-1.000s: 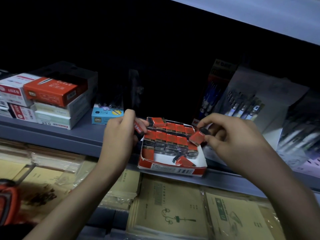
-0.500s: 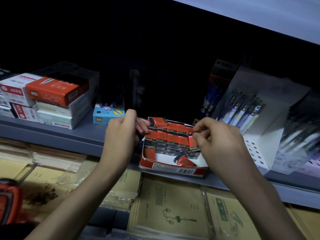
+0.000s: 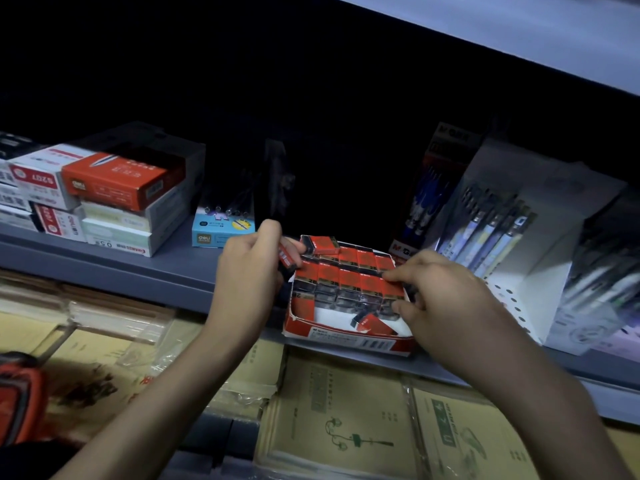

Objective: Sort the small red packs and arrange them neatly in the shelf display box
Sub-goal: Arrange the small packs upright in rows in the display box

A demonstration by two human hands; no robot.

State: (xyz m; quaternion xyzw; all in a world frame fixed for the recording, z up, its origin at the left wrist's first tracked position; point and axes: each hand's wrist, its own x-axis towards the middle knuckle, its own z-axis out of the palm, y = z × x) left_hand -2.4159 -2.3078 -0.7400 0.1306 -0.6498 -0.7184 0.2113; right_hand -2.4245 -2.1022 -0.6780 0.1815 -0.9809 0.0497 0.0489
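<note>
A red and white display box (image 3: 346, 342) sits at the front edge of the grey shelf (image 3: 138, 271). Two rows of small red packs (image 3: 343, 275) stand in its back part. One pack (image 3: 322, 244) lies askew on the back left corner, and another (image 3: 372, 322) lies loose in the bare front part. My left hand (image 3: 247, 271) is at the box's left side, holding a small red pack (image 3: 285, 258) in its fingertips. My right hand (image 3: 446, 299) is over the right end of the rows, index finger and thumb pinching the end pack (image 3: 393, 289) in the front row.
Stacked red and white boxes (image 3: 121, 181) and a small blue box (image 3: 221, 230) stand to the left. A white pen display (image 3: 519, 244) crowds the right side of the box. Wrapped notebooks (image 3: 346, 427) fill the lower shelf, and a red object (image 3: 17, 400) shows at bottom left.
My right hand carried a red pack from above the box's right edge down into the right end of the front row. My left hand kept its pack and stayed put.
</note>
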